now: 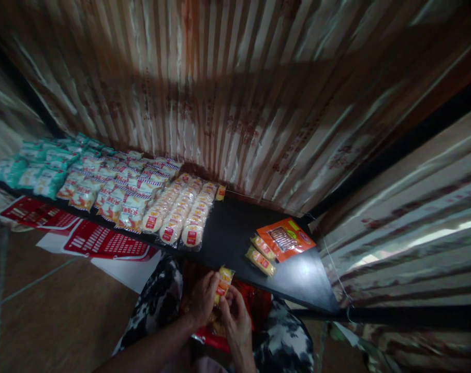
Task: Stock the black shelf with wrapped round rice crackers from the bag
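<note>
My left hand (pixel 202 299) and my right hand (pixel 235 316) meet low in the middle, over my lap. Both are closed on one small yellow snack packet (pixel 224 282), held upright between the fingers. Beneath the hands lies a red bag or basket (pixel 254 303) with more packets; its contents are dim. Just beyond, on the black shelf (pixel 235 233), lie two similar yellow packets (pixel 261 255) beside an orange packet (pixel 285 238).
Rows of snack packets cover the shelf's left part: round cakes (pixel 181 212), red-and-white bags (pixel 122 194), teal bags (pixel 37 168). A corrugated metal wall (pixel 235 88) stands behind and to the right. Red printed sheets (pixel 99 241) lie on the floor at left.
</note>
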Demonstrator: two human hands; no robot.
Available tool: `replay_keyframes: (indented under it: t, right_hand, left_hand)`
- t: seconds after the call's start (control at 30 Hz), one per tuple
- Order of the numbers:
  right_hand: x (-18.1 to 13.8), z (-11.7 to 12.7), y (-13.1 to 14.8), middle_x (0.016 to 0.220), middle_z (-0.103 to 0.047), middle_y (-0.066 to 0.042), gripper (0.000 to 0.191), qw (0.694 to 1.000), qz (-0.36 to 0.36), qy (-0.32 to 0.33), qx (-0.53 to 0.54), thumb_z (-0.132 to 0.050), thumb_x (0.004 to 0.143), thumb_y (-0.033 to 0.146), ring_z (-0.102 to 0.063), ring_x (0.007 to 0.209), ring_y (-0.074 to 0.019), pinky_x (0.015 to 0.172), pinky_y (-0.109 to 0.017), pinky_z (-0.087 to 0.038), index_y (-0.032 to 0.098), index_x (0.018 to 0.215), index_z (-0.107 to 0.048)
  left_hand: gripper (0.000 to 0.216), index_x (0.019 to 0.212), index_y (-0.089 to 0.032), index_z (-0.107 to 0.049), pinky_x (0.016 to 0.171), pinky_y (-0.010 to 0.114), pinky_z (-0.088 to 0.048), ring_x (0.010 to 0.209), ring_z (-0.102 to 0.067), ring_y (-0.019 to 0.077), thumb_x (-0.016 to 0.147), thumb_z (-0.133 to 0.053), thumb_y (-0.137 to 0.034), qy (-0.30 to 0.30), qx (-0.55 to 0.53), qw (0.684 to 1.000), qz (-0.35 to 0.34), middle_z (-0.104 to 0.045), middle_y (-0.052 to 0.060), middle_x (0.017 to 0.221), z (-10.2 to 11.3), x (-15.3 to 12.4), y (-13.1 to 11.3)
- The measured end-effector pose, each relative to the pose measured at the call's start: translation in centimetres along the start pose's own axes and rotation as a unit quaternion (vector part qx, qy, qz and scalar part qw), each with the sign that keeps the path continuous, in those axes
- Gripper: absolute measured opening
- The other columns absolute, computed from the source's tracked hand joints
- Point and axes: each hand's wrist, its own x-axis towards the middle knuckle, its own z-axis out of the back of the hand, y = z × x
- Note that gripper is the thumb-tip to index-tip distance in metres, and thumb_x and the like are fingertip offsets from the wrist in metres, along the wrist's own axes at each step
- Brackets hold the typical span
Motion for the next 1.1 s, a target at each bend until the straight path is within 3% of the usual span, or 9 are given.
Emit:
replay_keyframes:
  t: [0.17,0.37,0.53,0.73,0.97,1.1]
  right_hand:
    - [2.4,-0.2,1.5,0.088,-0.071,-0.009,0.049,1.0,0.009,0.016,0.006,-0.06,0.072,0.048,-0.067,0.078,-0.0208,0.07,-0.027,-0.054,0.013,0.106,-0.062]
    - [5.5,-0.6,3.3,0.076,-0.069,-0.005,0.042,0.998,0.043,0.039,-0.005,-0.06,0.073,0.046,-0.063,0.066,-0.0171,0.062,-0.025,-0.051,0.013,0.098,-0.064]
    - [8.0,-1.1,5.2,0.075,-0.068,-0.005,0.038,0.998,0.062,0.022,-0.022,-0.058,0.073,0.047,-0.062,0.066,-0.0175,0.062,-0.026,-0.05,0.013,0.091,-0.063]
    - [10.5,-1.8,6.8,0.073,-0.067,-0.004,0.036,0.992,0.09,0.012,-0.092,-0.054,0.074,0.044,-0.063,0.063,-0.0182,0.058,-0.026,-0.049,0.016,0.097,-0.059]
    - [12.7,-2.9,5.6,0.07,-0.065,-0.005,0.03,0.982,0.131,0.002,-0.138,-0.049,0.073,0.038,-0.062,0.06,-0.0184,0.056,-0.026,-0.048,0.016,0.094,-0.054]
    - [13.6,-3.4,4.7,0.073,-0.066,-0.004,0.035,0.981,0.13,0.008,-0.145,-0.046,0.074,0.036,-0.063,0.06,-0.0177,0.055,-0.026,-0.048,0.016,0.102,-0.051]
  left_hand:
    - [0.04,0.061,-0.02,-0.045,0.061,0.026,-0.038,0.06,-0.047,0.0139,0.084,-0.033,-0.05,0.002,0.022,0.998,-0.057,-0.052,0.0,0.061,-0.4,2.1,-1.5]
    - [0.04,0.065,-0.019,-0.045,0.062,0.025,-0.04,0.062,-0.049,0.0134,0.085,-0.029,-0.05,-0.002,0.014,0.998,-0.054,-0.052,0.0,0.063,-0.6,4.4,-3.1]
    - [0.031,0.089,-0.018,-0.054,0.079,0.029,-0.046,0.084,-0.059,0.0172,0.086,-0.032,-0.04,-0.031,0.017,0.996,-0.078,-0.064,0.006,0.088,-0.9,5.8,-3.8]
    - [0.035,0.112,-0.016,-0.053,0.095,0.033,-0.043,0.106,-0.056,0.018,0.088,-0.032,-0.029,-0.053,0.08,0.986,-0.136,-0.059,0.011,0.113,-1.3,7.0,-3.7]
    - [0.037,0.114,-0.013,-0.055,0.097,0.043,-0.042,0.107,-0.055,0.0228,0.087,-0.032,-0.023,-0.111,0.232,0.944,-0.208,-0.061,0.013,0.113,-2.1,8.8,-3.0]
    - [0.039,0.119,-0.01,-0.052,0.096,0.042,-0.043,0.109,-0.054,0.0234,0.087,-0.033,-0.023,-0.119,0.246,0.937,-0.217,-0.06,0.015,0.115,-2.8,9.6,-2.2]
